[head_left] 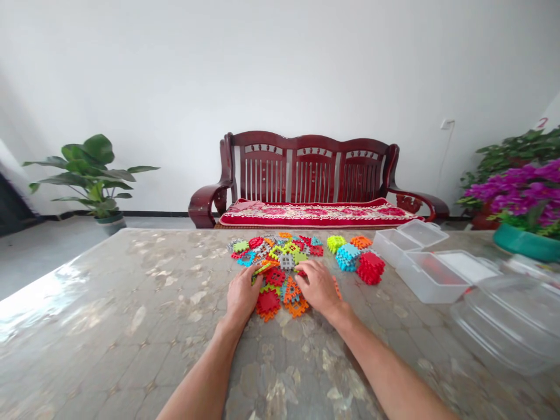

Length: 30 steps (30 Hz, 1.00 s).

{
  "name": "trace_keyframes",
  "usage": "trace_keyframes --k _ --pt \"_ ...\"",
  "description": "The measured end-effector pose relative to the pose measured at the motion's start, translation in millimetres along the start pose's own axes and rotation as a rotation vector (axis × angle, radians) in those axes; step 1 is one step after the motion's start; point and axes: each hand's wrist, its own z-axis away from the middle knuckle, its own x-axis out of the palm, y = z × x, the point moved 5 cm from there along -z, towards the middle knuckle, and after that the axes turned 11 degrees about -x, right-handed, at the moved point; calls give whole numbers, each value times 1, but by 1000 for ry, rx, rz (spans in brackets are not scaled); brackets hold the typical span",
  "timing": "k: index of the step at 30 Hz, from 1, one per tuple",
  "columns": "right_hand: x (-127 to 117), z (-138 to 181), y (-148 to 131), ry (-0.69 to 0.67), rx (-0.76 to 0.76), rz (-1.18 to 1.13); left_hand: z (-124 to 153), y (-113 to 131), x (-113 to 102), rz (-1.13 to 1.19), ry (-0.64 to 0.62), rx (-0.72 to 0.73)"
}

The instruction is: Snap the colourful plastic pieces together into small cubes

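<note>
A loose pile of colourful interlocking plastic pieces with toothed edges lies on the table in front of me. My left hand (pixel 242 293) is at the pile's left side, its thumb and fingers closed on a yellow-green interlocking piece (pixel 263 268). At the right side, my right hand (pixel 319 287) reaches over the pile with bent fingers, thumb and forefinger apart. Its fingertips are close to a light green piece (pixel 300 257) and a grey lattice square (pixel 286 262). Between the hands lie a red piece (pixel 268 301), an orange triangle (pixel 291 290) and an orange ring-like piece (pixel 296 307).
Right of the pile stand stacks sorted by colour: red (pixel 371 268), blue (pixel 348 256), yellow-green (pixel 336 244) and orange (pixel 361 241). Beyond them are clear plastic boxes (pixel 431 283) and a large transparent lid-like container (pixel 510 321). A flower pot (pixel 522 242) stands at the right edge.
</note>
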Motion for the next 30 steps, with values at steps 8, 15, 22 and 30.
trace_keyframes --k 8,15,22,30 --pt "20 -2 -39 -152 -116 -31 0 0 0 24 11 -18" --pt "16 0 -32 -89 -73 -35 1 3 -1 1 -2 -11" --pt "21 0 -30 -89 -66 -40 1 1 1 -4 1 -1" --pt "4 1 -27 10 -51 -83 1 2 -1 -13 -21 -12"
